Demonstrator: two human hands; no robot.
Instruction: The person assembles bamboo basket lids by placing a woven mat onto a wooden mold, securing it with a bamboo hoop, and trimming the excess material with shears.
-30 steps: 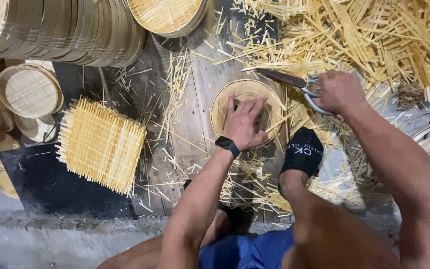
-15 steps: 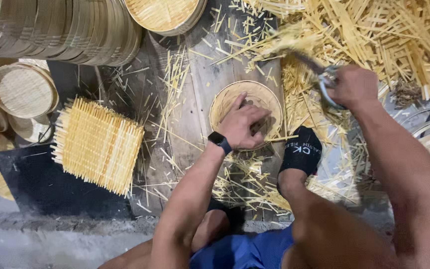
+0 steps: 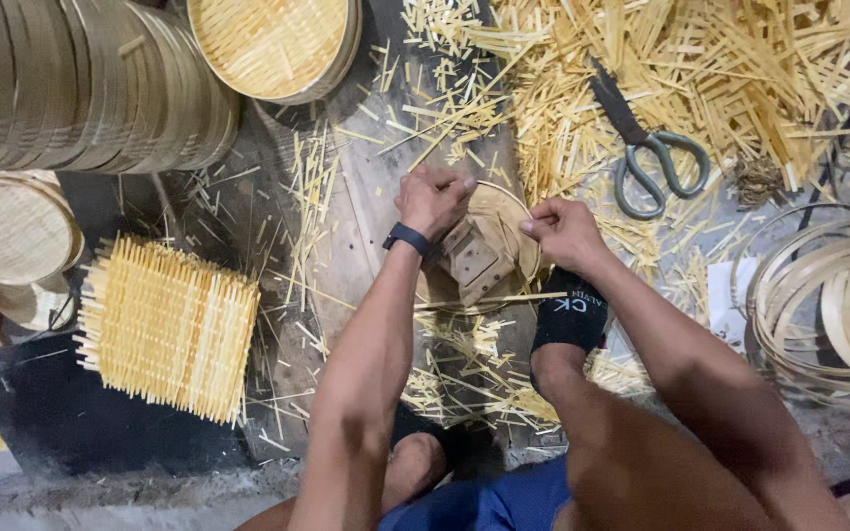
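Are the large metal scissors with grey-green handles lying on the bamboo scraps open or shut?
Shut. The large metal scissors with grey-green handles lie with blades together and handle loops side by side, apart from both hands.

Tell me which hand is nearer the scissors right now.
Right. The right hand grips the round bamboo tray's edge just below-left of the scissors, which lie untouched on the bamboo scraps. The left hand holds the tray's far side, farther away.

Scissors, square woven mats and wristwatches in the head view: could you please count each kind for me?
Scissors: 1
Square woven mat stack: 1
Wristwatch: 1
Total: 3
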